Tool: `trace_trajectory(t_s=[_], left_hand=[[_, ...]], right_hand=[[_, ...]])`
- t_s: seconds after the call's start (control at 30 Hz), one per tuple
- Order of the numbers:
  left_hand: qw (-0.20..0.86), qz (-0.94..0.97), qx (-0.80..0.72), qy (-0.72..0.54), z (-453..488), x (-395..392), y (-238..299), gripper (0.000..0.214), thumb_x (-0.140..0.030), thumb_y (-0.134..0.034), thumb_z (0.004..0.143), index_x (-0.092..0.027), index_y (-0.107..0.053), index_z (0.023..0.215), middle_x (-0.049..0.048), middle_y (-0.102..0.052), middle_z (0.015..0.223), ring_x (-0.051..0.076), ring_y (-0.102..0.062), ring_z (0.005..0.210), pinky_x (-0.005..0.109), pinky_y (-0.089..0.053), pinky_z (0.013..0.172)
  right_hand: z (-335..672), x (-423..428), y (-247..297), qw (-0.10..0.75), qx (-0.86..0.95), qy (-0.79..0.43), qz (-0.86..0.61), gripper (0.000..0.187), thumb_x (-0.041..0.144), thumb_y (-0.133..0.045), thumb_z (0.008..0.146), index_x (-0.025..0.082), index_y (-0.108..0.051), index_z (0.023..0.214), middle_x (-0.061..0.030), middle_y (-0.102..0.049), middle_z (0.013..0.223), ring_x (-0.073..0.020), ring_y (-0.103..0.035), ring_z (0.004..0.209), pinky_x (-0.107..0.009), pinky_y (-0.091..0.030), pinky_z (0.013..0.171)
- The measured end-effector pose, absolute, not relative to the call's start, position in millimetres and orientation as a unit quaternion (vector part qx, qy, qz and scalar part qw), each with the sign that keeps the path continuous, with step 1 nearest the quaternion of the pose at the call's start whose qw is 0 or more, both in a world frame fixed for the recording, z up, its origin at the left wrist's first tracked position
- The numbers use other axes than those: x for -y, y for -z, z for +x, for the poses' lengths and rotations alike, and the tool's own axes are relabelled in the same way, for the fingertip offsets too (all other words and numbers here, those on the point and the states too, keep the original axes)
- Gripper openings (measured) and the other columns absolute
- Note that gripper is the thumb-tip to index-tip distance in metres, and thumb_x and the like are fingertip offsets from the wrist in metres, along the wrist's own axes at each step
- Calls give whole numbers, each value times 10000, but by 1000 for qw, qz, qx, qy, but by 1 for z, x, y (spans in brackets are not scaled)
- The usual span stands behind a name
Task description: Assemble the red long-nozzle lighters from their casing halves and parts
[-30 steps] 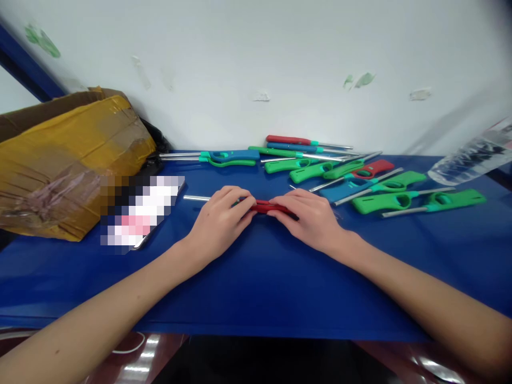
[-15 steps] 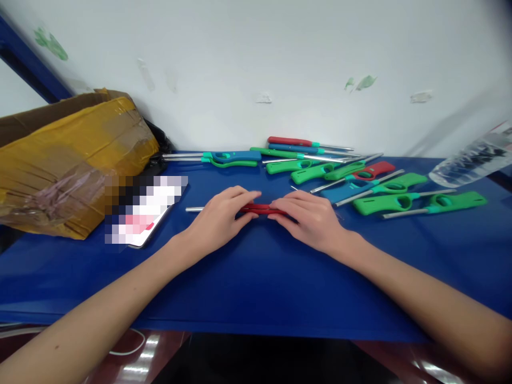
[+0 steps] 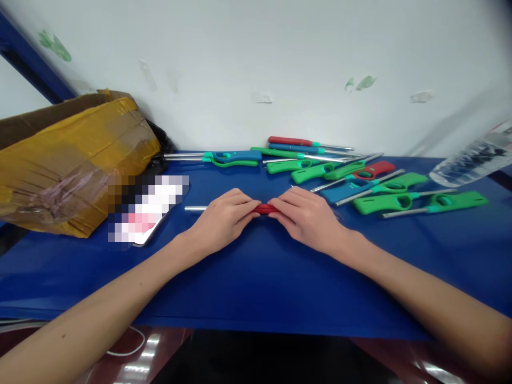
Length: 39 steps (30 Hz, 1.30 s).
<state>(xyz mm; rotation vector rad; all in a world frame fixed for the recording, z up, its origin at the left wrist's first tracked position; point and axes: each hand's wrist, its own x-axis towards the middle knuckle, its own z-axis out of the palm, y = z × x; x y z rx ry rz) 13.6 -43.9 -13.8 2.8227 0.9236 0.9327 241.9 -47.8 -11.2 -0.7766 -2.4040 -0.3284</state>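
Both hands are closed on one red lighter (image 3: pixel 264 208) lying low over the blue table (image 3: pixel 256 298). The left hand (image 3: pixel 224 218) curls its fingers over the front of the lighter's body. The right hand (image 3: pixel 308 217) covers the rear of the handle, its fingertips almost meeting those of the left. Only a short red strip shows between them. The lighter's metal tube (image 3: pixel 195 208) sticks out past the left hand, flat along the table.

The main risk, as I judge it, is the grip itself. The fingertips pinch a narrow, smooth plastic body from both ends, so uneven pressure could make it twist or squirt out sideways. If the hands bend it against each other, the thin tube could kink where it joins the handle. The trigger is hidden under the fingers, so a squeeze there might fire it unnoticed.

A phone (image 3: pixel 160 210) lies just beyond the tube's tip, to the left of the left hand, and a swing that way could strike it. A pile of lighters (image 3: pixel 376 186) lies beyond and to the right of the right hand, near enough for a slipped lighter to scatter it.
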Motion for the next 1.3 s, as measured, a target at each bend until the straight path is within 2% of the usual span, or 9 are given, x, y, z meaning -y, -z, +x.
trace_trajectory(t_s=[0.23, 0.33, 0.47, 0.63, 0.73, 0.87, 1.0, 1.13, 1.3], left_hand=[[63, 904, -322, -274, 18, 43, 15, 239, -273, -531, 971, -140, -644, 1133, 104, -678, 1094, 205, -644, 953, 339, -542, 837], [62, 910, -315, -261, 18, 43, 13, 237, -273, -483, 995, -159, -657, 1109, 84, -699, 1057, 195, -654, 941, 321, -530, 819], [-8, 918, -313, -243, 18, 45, 11, 221, -255, -476, 996, -147, -668, 1020, 68, -730, 955, 207, -664, 855, 345, -500, 775], [-22, 921, -303, -244, 20, 45, 12, 255, -286, -451, 1010, -153, -667, 986, 66, -739, 932, 186, -670, 817, 328, -492, 779], [1, 915, -314, -252, 18, 43, 14, 233, -329, -504, 989, -174, -674, 1023, 55, -746, 961, 181, -678, 827, 311, -507, 769], [9, 903, -333, -270, 10, 39, 11, 311, -421, -606, 921, -164, -684, 1078, 75, -744, 1000, 209, -683, 874, 319, -530, 770], [29, 908, -329, -259, 3, 39, 5, 244, -381, -600, 931, -181, -709, 1018, 49, -746, 927, 192, -666, 827, 294, -523, 734], [40, 913, -323, -248, 0, 39, 3, 263, -395, -614, 919, -176, -710, 1028, 60, -740, 934, 201, -664, 836, 300, -521, 747], [47, 921, -309, -235, -1, 38, 3, 222, -323, -549, 963, -191, -710, 1042, 50, -739, 937, 188, -658, 831, 304, -511, 767]], right_hand=[[241, 46, 14, 267, 904, 174, -285, 226, 203, -493, 966, 104, -696, 959, -99, -653, 796, -212, -539, 753, -344, -481, 711], [241, 45, 13, 273, 910, 151, -274, 214, 225, -515, 964, 110, -691, 1007, -97, -676, 835, -208, -560, 773, -342, -487, 718], [242, 46, 12, 275, 912, 118, -279, 244, 288, -537, 965, 120, -677, 1075, -96, -706, 915, -213, -594, 849, -345, -497, 768], [242, 48, 10, 251, 916, 103, -296, 225, 249, -486, 985, 159, -692, 1001, -75, -680, 847, -199, -565, 798, -330, -484, 727], [241, 48, 9, 228, 920, 116, -297, 208, 216, -496, 969, 146, -692, 955, -76, -636, 781, -212, -529, 782, -345, -468, 714], [242, 48, 9, 226, 918, 141, -294, 208, 214, -499, 966, 138, -691, 936, -72, -612, 760, -211, -488, 765, -345, -451, 725], [243, 48, 9, 232, 916, 157, -287, 217, 226, -492, 974, 148, -692, 941, -66, -614, 762, -204, -467, 744, -340, -440, 730], [244, 48, 9, 239, 916, 160, -281, 216, 234, -498, 972, 137, -690, 956, -70, -623, 775, -203, -461, 731, -335, -445, 711], [245, 48, 10, 239, 919, 135, -284, 214, 254, -502, 971, 142, -682, 1003, -76, -644, 805, -206, -503, 749, -341, -468, 711]])
